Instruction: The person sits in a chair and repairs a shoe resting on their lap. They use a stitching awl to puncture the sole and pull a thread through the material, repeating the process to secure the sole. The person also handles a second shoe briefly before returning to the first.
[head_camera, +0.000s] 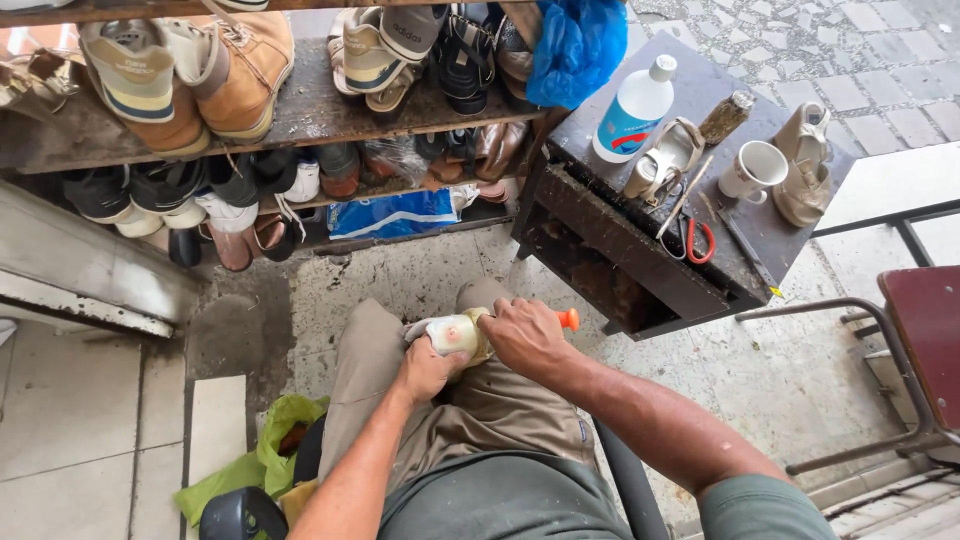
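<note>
A small whitish squeeze bottle (452, 334) with an orange cap (568, 319) lies across my lap, above my knees. My left hand (428, 372) grips its rear end from below, with a bit of grey cloth (415, 327) poking out beside it. My right hand (525, 335) closes over the bottle's front part, just behind the orange cap. Both hands touch the bottle; its middle shows between them.
A dark wooden work table (640, 255) stands ahead right with a clear plastic bottle (634, 110), a white mug (755, 172), red-handled scissors (692, 240) and a beige shoe (803, 165). Shelves (310, 105) full of shoes ahead left. A metal-framed red chair (925, 340) at right; green bag (275, 440) at left.
</note>
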